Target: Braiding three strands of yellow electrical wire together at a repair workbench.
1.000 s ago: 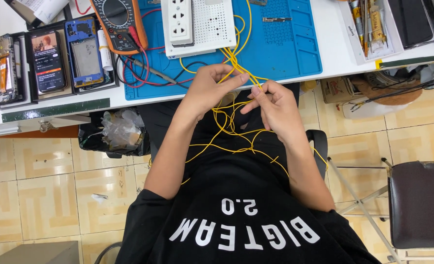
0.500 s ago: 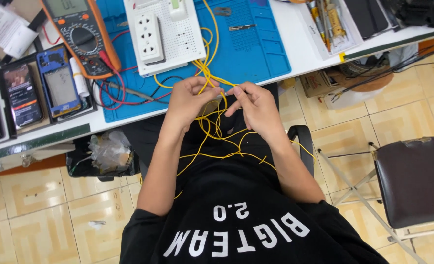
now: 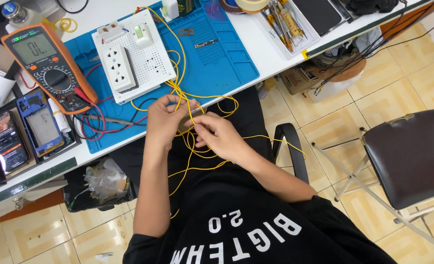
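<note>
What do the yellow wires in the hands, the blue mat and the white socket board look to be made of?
Yellow wires: thin and flexible with a smooth plastic-looking coating, judging by their loose loops; the core is not visible. Blue mat: matte, probably silicone or rubber, with moulded compartments. White socket board: rigid, perforated, likely plastic. Both the left hand and right hand pinch the wires.

Grey multimeter screen [image 3: 32, 48] (upper left)

Beige patterned floor tiles [image 3: 363, 122] cover the room. A white counter [image 3: 256, 44] runs across the top, with a cardboard box [image 3: 295, 78] beneath it. A dark padded folding chair [image 3: 412, 156] stands at the right.
</note>
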